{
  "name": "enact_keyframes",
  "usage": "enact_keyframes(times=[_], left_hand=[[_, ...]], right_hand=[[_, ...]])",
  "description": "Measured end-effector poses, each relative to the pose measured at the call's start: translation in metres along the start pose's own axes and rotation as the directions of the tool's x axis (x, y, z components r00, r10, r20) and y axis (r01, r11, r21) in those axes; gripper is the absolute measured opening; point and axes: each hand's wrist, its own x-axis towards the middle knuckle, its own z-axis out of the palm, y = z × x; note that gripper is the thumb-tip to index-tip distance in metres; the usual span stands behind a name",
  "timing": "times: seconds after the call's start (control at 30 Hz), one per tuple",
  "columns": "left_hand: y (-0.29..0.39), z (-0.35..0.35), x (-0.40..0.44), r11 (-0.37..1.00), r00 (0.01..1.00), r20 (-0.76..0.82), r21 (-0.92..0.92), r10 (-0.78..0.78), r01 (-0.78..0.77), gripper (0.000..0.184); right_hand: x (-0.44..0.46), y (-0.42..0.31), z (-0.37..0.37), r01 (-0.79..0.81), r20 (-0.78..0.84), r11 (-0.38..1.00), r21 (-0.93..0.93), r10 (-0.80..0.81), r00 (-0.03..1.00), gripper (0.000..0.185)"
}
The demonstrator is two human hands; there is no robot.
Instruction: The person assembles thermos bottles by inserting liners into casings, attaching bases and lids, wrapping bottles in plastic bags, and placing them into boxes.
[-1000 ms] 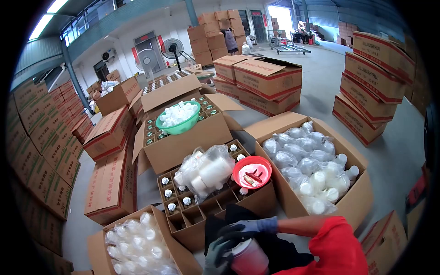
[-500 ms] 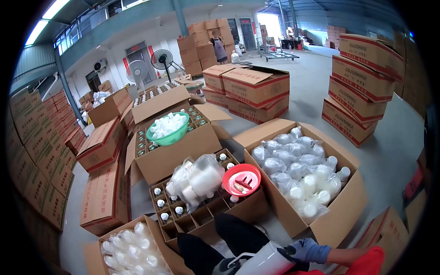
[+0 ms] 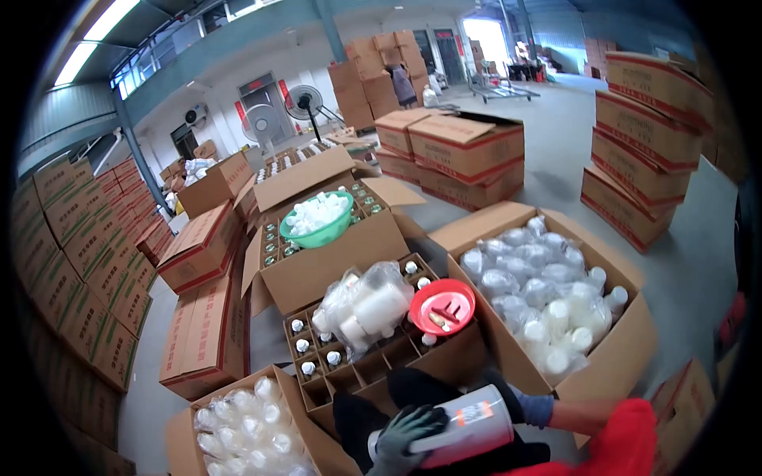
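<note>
White container tilted, long axis left-to-right

Grey floor, apparently concrete

Glossy red plastic bowl — left of it, crinkled plastic bag; right, matt cardboard box; below, smooth container.
</note>
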Motion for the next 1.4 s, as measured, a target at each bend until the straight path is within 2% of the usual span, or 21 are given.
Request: enact_keyframes(times=[0.03, 0.07, 0.17, 0.2, 0.23, 0.27, 0.3, 0.37, 0.43, 0.5, 0.57, 0.6, 0.67, 0.77, 0.8, 0.83, 0.9, 1.0, 1.17, 1.23, 1.4], left_hand=[[-0.017, -0.007, 0.007, 0.926, 0.985, 0.025, -0.337, -0.171, 0.169, 0.044], [-0.023, -0.005, 0.004, 0.88, 0.97, 0.024, -0.415, -0.243, 0.23, 0.042], [-0.009, -0.012, 0.014, 0.825, 0.922, -0.088, -0.485, -0.377, 0.29, 0.038], [-0.018, -0.005, 0.011, 0.88, 0.91, -0.196, -0.39, -0.367, 0.271, 0.036], [-0.004, -0.007, 0.019, 0.999, 0.945, -0.326, 0.05, 0.029, -0.013, 0.036], [0.011, -0.012, 0.026, 0.918, 0.964, -0.177, 0.378, 0.199, -0.12, 0.036], [0.021, -0.016, 0.033, 0.889, 0.97, -0.023, 0.407, 0.241, -0.211, 0.047], [0.015, -0.021, 0.04, 0.963, 0.98, -0.153, 0.257, 0.125, -0.083, 0.045], [0.009, -0.032, 0.035, 0.842, 0.925, -0.031, -0.428, -0.378, 0.329, 0.036], [0.01, -0.03, 0.035, 0.989, 0.991, -0.076, -0.106, -0.108, 0.1, 0.029], [-0.001, -0.018, 0.041, 1.0, 0.972, -0.232, 0.008, -0.023, 0.025, 0.034], [-0.001, -0.01, 0.035, 0.998, 0.955, -0.295, 0.052, -0.007, 0.023, 0.037], [0.038, -0.027, 0.049, 0.882, 0.986, 0.029, 0.444, 0.165, -0.16, 0.055], [0.01, -0.052, 0.042, 0.967, 0.961, -0.268, 0.255, 0.074, -0.003, 0.044], [0.002, -0.057, 0.04, 0.934, 0.889, -0.335, -0.282, -0.311, 0.221, 0.037], [0.004, -0.064, 0.038, 0.738, 0.726, -0.266, -0.487, -0.634, 0.466, 0.034], [-0.018, -0.066, 0.025, 0.86, 0.792, -0.334, -0.21, -0.511, 0.465, 0.033], [-0.01, -0.075, 0.03, 0.977, 0.845, -0.512, 0.049, -0.156, 0.209, 0.035], [-0.04, -0.089, 0.011, 0.885, 0.706, -0.533, -0.282, -0.466, 0.372, 0.036], [-0.071, -0.093, -0.009, 0.763, 0.637, -0.436, -0.23, -0.636, 0.604, 0.03], [-0.115, -0.083, -0.028, 0.82, 0.754, -0.322, -0.207, -0.572, 0.534, 0.016]], right_hand=[[-0.003, -0.01, 0.013, 0.007, -0.122, 0.999, 0.037, -0.002, 0.993, 0.062], [0.006, 0.001, -0.006, 0.393, 0.022, 0.695, -0.602, -0.477, 0.879, 0.062], [-0.029, -0.061, 0.04, 0.695, 0.467, 0.156, -0.701, -0.637, 0.614, 0.058], [-0.01, -0.038, 0.027, 0.689, 0.317, 0.29, -0.664, -0.725, 0.611, 0.05], [-0.003, -0.035, 0.018, 0.664, 0.351, 0.357, -0.657, -0.634, 0.689, 0.047], [-0.004, -0.029, 0.01, 0.623, 0.384, 0.43, -0.653, -0.522, 0.762, 0.045], [0.016, -0.006, -0.012, 0.513, 0.288, 0.7, -0.496, -0.425, 0.858, 0.044], [0.053, 0.036, -0.055, 0.191, 0.073, 0.98, 0.056, -0.195, 0.978, 0.042], [0.028, 0.006, -0.027, 0.497, 0.101, 0.489, -0.717, -0.632, 0.768, 0.042], [0.017, -0.036, 0.005, 0.629, 0.274, 0.31, -0.713, -0.703, 0.657, 0.045], [0.011, -0.037, 0.017, 0.479, 0.043, 0.766, -0.429, -0.512, 0.858, 0.045], [0.018, -0.026, 0.004, 0.459, 0.163, 0.827, -0.325, -0.429, 0.889, 0.043], [0.015, -0.003, -0.002, 0.369, 0.203, 0.902, -0.224, -0.327, 0.923, 0.041], [0.024, -0.015, 0.026, 0.386, 0.043, 0.875, -0.292, -0.391, 0.919, 0.046], [0.032, -0.024, 0.033, 0.461, 0.069, 0.798, -0.389, -0.474, 0.878, 0.049], [0.042, -0.036, 0.038, 0.551, 0.136, 0.686, -0.476, -0.561, 0.816, 0.053], [0.035, -0.062, 0.064, 0.733, 0.336, 0.534, -0.422, -0.658, 0.674, 0.058], [0.059, -0.053, 0.082, 0.503, 0.148, 0.864, -0.01, -0.496, 0.855, 0.062], [0.085, -0.095, 0.095, 0.629, 0.315, 0.492, -0.602, -0.578, 0.753, 0.053], [0.105, -0.11, 0.079, 0.787, 0.592, 0.072, -0.612, -0.617, 0.518, 0.047], [0.127, -0.116, 0.082, 0.919, 0.864, -0.038, -0.393, -0.358, 0.355, 0.041]])
